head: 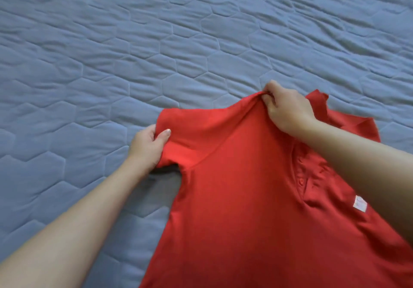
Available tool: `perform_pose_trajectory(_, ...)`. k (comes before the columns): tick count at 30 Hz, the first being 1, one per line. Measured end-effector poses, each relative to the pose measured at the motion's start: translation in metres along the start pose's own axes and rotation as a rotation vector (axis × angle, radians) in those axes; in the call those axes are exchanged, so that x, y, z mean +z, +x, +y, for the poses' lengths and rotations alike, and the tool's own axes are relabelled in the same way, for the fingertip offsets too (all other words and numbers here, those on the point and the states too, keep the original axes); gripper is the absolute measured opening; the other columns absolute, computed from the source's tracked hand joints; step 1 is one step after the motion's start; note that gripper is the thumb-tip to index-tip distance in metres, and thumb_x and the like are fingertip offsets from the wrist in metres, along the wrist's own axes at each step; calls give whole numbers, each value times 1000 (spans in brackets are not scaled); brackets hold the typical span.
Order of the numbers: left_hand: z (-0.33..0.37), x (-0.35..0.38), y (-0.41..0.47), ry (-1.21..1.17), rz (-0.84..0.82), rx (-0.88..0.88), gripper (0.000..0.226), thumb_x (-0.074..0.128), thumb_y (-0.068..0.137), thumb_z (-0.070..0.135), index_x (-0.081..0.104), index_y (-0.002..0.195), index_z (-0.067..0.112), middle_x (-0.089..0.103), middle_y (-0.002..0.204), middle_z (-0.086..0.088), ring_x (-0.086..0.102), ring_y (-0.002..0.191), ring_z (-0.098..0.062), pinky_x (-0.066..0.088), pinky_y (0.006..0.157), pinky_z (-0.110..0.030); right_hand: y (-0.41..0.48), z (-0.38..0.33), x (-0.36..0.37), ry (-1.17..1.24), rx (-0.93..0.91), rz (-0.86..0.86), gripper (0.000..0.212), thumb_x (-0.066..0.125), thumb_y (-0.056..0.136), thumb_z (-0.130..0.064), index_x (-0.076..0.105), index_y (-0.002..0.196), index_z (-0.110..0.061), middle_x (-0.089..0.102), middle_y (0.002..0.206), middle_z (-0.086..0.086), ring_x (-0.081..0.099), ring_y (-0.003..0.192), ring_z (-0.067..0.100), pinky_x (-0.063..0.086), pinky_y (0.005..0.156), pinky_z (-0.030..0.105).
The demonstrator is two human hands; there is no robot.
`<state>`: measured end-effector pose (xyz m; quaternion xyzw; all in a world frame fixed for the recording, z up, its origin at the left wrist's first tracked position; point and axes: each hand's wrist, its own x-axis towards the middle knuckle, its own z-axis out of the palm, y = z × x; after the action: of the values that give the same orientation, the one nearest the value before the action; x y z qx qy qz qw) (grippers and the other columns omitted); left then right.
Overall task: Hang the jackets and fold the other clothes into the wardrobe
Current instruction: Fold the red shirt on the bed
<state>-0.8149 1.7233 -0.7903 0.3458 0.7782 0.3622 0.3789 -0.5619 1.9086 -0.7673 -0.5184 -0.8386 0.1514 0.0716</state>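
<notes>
So, L grip [146, 146] & R grip [288, 108] both pinch red polo [234, 187]; hem cut off.

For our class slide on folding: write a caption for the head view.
The left hand grips the sleeve and right hand pinches the shoulder of a red polo shirt over a blue quilt.
</notes>
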Motion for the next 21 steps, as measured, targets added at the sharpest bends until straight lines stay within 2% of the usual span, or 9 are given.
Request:
perform_pose_trajectory(3, -11, -1, -1, 526, 65, 16, 31, 55, 94, 32, 63, 96, 2, 68, 98, -23, 64, 94, -38, 48, 76, -44, 1, -1, 14, -188, -54, -116, 24, 42, 99, -36, 51, 107, -16, 66, 108, 18, 60, 100, 38, 38, 77, 40)
perform_pose_trajectory(7, 12, 12, -17, 804, 244, -49, 36, 53, 92, 39, 49, 112, 8, 62, 107, -24, 60, 98, -42, 45, 77, -46, 8, 12, 2, -149, -113, -186, 31, 40, 97, -48, 56, 109, -24, 64, 116, 5, 55, 114, 25, 33, 94, 41)
perform_pose_trajectory(10, 41, 21, -19, 851, 377, 255, 47, 63, 82, 30, 49, 121, 8, 57, 116, -18, 55, 105, -39, 43, 83, -49, 9, 44, -38, 0, -10, -156, 48, 36, 89, -50, 53, 127, -26, 55, 132, 3, 45, 128, 24, 30, 102, 41)
perform_pose_trajectory(11, 53, 31, -16, 842, 358, 392, 45, 62, 80, 29, 52, 119, 10, 58, 113, -15, 56, 104, -36, 43, 84, -47, 6, 59, -50, 56, 54, -153, 55, 35, 84, -46, 51, 132, -23, 53, 135, 5, 44, 129, 25, 30, 104, 41)
perform_pose_trajectory(13, 82, 61, -4, 788, 171, 591, 40, 56, 79, 31, 56, 115, 14, 62, 108, -8, 59, 101, -30, 43, 84, -43, -6, 91, -66, 184, 180, -164, 53, 45, 86, -31, 47, 136, -13, 52, 136, 11, 47, 127, 29, 34, 103, 34)
perform_pose_trajectory(15, 110, 100, 8, 708, -78, 671, 37, 57, 83, 24, 55, 120, 17, 60, 115, -5, 57, 109, -27, 42, 90, -41, -24, 119, -70, 240, 282, -203, 46, 50, 90, -6, 46, 135, -6, 53, 131, 16, 52, 118, 29, 37, 93, 28)
perform_pose_trajectory(17, 131, 136, 19, 654, -251, 761, 51, 59, 82, 11, 48, 131, 20, 53, 126, -4, 52, 116, -27, 44, 93, -44, -42, 141, -70, 261, 338, -215, 48, 45, 87, 7, 47, 133, -6, 54, 127, 18, 53, 104, 24, 39, 88, 27)
perform_pose_trajectory(19, 147, 167, 30, 677, -334, 860, 63, 55, 80, 4, 41, 138, 25, 47, 134, -2, 48, 121, -26, 45, 94, -46, -55, 157, -72, 324, 342, -186, 49, 43, 85, 10, 49, 130, -6, 55, 126, 20, 51, 102, 21, 39, 91, 28)
perform_pose_trajectory(21, 165, 192, 36, 826, -386, 947, 68, 49, 83, 4, 33, 144, 30, 41, 143, 4, 40, 130, -22, 40, 100, -44, -63, 166, -76, 338, 242, -181, 47, 47, 81, -2, 52, 128, -7, 56, 127, 17, 52, 108, 20, 37, 95, 24)
